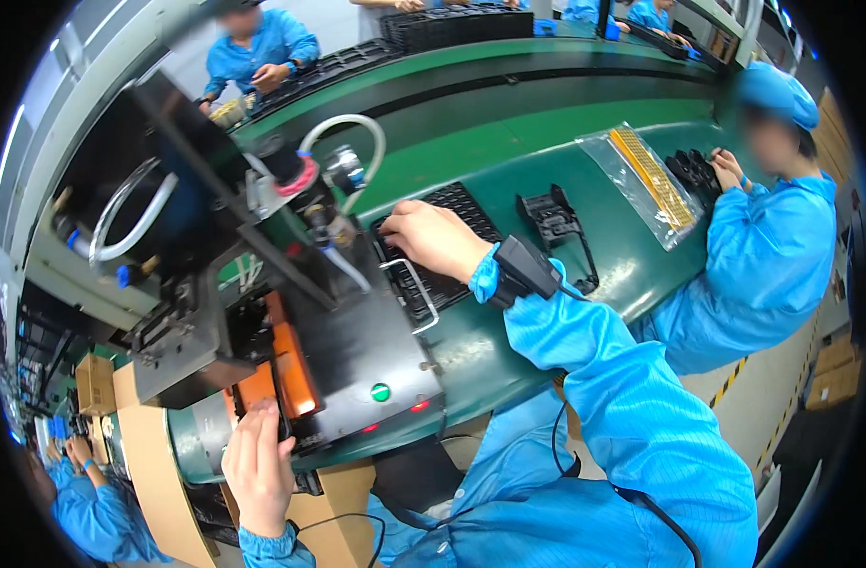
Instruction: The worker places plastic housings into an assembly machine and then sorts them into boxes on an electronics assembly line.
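Orange block [298, 374] runs lengthwise away from the left hand [261, 464].

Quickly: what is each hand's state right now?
Left hand: fingers at the black strip beside orange block; grip unclear.
Right hand: fingers at the black tray; grip cannot be told.

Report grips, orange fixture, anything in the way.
Left grip at near end of orange fixture. Right grip over black tray, contact unclear. Metal handle near right grip.

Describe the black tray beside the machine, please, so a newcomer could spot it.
On the green bench, beside the grey machine, find the flat black tray under the right hand. Unlike the black part farther right, it has rows of slots.
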A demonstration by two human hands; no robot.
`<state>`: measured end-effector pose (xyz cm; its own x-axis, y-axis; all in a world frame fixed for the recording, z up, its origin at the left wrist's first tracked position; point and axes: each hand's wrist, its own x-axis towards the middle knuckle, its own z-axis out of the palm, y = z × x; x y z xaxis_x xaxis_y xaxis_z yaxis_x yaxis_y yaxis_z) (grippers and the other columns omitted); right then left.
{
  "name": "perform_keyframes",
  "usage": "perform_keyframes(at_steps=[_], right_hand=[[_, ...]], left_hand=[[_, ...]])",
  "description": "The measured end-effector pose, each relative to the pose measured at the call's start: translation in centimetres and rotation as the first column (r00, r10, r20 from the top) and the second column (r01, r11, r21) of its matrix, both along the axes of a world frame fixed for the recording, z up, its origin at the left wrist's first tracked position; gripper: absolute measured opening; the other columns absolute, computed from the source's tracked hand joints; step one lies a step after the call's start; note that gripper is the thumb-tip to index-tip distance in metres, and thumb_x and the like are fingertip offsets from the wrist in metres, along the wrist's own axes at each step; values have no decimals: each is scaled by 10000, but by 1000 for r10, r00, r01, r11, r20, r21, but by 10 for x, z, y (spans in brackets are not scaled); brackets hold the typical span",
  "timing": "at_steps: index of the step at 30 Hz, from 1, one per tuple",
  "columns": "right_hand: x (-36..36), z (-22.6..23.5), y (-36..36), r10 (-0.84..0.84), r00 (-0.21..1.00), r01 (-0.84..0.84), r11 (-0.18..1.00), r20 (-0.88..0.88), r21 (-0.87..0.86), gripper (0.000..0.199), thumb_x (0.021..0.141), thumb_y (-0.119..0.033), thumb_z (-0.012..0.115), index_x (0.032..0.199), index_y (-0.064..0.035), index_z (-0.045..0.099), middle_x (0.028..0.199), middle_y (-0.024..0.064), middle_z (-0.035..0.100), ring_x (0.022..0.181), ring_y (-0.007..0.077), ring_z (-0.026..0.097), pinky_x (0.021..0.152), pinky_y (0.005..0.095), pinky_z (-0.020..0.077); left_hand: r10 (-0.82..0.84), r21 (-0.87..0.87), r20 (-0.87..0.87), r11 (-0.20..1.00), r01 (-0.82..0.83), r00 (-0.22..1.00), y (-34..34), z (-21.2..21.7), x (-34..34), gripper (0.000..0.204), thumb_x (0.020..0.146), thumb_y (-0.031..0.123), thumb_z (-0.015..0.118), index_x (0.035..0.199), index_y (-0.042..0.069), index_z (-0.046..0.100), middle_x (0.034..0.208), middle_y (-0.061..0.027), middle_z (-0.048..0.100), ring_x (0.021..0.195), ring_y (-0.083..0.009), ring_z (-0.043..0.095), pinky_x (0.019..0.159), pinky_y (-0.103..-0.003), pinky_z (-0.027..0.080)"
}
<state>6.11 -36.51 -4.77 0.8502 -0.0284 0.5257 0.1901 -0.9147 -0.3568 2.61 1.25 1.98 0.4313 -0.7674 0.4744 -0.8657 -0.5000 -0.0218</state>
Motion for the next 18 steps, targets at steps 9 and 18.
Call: perform_keyframes(at_steps=[9, 18], right_hand=[[27, -9, 10, -34, 991, 29, 999, -126, -38, 145, 804, -94, 627, 908, -37, 710, 967, 158, 661, 911, 358, 643, 803, 446, 524], [40, -21, -52, -46, 957, 60, 997, -286, 42, 146, 829, 37, 523, 964, 49, 578, 816, 273, 608, 747, 456, 565, 679, 448, 482]], left_hand=[[-64, -115, 321, 988, 106, 945, 42, -7, -16, 419, 768, 225, 803, 1095, 7, 656, 893, -80, 595, 785, -237, 539, 677, -373, 460], [410, -28, -121, 909, -416, 904, 160, 3, -153, 155, 856, 199, 660, 875, 51, 617, 709, -84, 530, 564, -232, 479, 504, -348, 373]])
